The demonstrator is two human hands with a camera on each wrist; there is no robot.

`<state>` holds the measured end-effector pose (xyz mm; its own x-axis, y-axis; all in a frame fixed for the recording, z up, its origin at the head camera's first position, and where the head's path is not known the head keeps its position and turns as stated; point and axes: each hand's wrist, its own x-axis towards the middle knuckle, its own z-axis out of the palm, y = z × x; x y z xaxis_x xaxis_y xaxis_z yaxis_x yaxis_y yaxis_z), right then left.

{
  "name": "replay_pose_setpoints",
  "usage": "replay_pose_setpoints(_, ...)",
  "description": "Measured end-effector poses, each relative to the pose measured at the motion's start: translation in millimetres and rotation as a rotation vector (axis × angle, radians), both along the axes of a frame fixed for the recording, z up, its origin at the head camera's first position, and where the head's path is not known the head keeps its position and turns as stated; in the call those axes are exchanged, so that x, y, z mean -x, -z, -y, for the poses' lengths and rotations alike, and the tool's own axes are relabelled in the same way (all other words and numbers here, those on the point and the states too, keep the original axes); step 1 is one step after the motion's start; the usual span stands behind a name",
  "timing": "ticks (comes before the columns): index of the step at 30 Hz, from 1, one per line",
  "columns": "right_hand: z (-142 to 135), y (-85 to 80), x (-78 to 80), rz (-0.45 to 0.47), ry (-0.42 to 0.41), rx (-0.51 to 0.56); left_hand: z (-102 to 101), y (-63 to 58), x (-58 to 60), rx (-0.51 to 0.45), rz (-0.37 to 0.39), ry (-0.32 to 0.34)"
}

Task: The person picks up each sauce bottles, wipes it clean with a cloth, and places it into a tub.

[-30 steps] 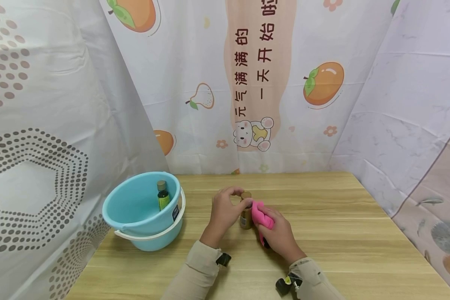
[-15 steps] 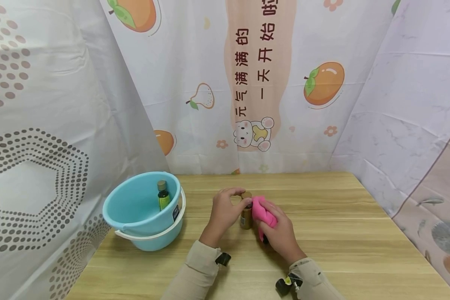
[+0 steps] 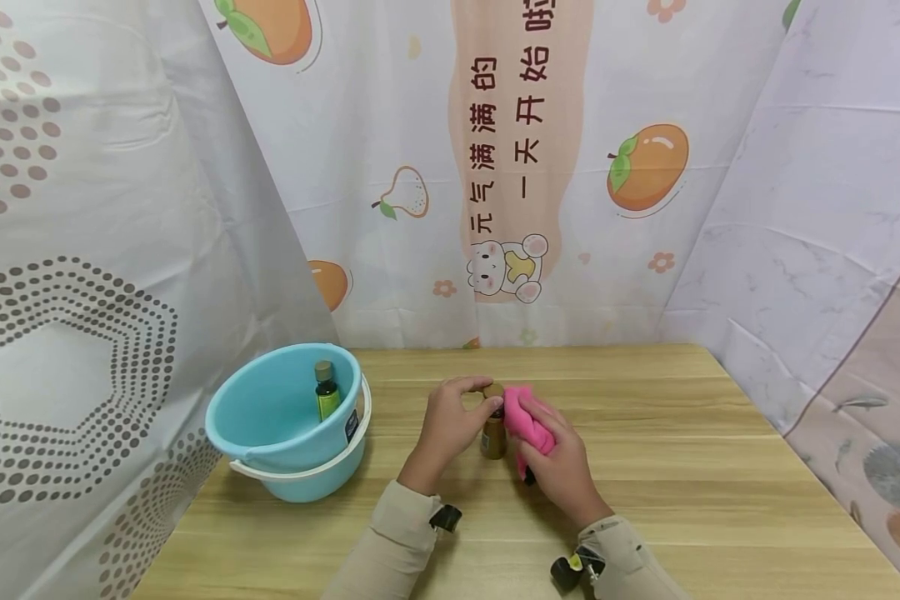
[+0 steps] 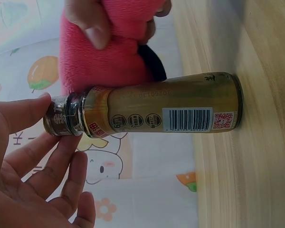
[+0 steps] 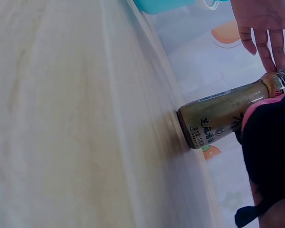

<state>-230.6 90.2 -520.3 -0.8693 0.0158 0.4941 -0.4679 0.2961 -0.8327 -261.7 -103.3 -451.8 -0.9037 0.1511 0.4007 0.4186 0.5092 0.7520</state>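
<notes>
A small brown glass bottle of sesame oil (image 3: 493, 443) stands upright on the wooden table, its barcode label (image 4: 187, 119) showing in the left wrist view. My left hand (image 3: 447, 423) pinches the bottle's cap (image 4: 58, 116) between thumb and fingers. In my right hand (image 3: 568, 468) is a bunched plush cloth, pink (image 3: 527, 423) on one side and black (image 5: 278, 137) on the other. The cloth lies against the bottle's right side, near the neck and shoulder. Part of the bottle's body is hidden behind it in the right wrist view.
To the left stands a light blue bucket (image 3: 300, 487) with a white handle (image 3: 300, 476). Inside it leans another bottle (image 3: 327, 396) with a yellow-green label. Printed curtains (image 3: 412, 275) hang behind the table (image 3: 682, 467) and on both sides.
My right hand has shifted the cloth slightly up along the bottle's side. My left hand keeps its pinch on the cap, and the bottle stays in place.
</notes>
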Motion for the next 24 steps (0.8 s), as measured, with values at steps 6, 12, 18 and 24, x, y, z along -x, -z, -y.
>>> replay_pose_setpoints(6, -0.8, 4.9, 2.4, 0.035, 0.014, -0.065, 0.5, 0.8, 0.2, 0.007, 0.001, 0.000)
replay_pose_setpoints(12, -0.4, 7.7, 5.1, 0.123, 0.050, -0.149, 0.6, 0.9, 0.3, -0.011, 0.000, 0.004)
replay_pose_setpoints(18, -1.0, 8.1, 5.1, 0.176, 0.066, -0.216, 1.1, 1.6, 0.8, -0.007, -0.002, 0.010)
replay_pose_setpoints(24, -2.2, 9.2, 5.6, 0.201, 0.078, -0.249, 0.1, -0.5, -0.4, 0.006, -0.030, -0.012)
